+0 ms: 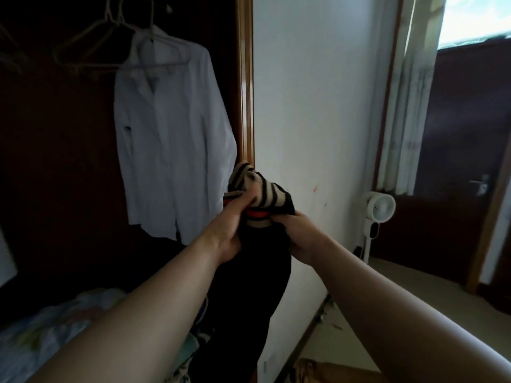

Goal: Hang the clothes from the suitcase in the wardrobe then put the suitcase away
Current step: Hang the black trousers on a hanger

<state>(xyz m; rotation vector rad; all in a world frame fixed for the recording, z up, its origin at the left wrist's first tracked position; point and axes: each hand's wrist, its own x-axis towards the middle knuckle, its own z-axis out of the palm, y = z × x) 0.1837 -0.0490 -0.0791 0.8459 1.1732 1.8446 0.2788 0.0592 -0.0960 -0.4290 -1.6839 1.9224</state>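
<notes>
**While both hands bunch a dark garment, free hangers wait**

Because it has to go onto a hanger, the garment [265,286] is held up in the air in front of the wardrobe's [55,161] right edge, its dark body hanging down between the forearms. The left hand [229,233] has its grip clenched on the gathered cloth just below the striped end [260,189], thumb pressed into the stripes. The right hand [298,239] grasps the same bunch from the other side. Gathering it this way probably serves to find the opening for a hanger.

Inside the wardrobe a white shirt [171,150] hangs near the right edge, with bare hangers [91,48] to its left, so a free one is within reach. A fan [378,208] stands by the wall further right. The suitcase cannot be made out for certain.

No brand, label or writing can be read anywhere; the garment shows only black and cream stripes and an orange band.
</notes>
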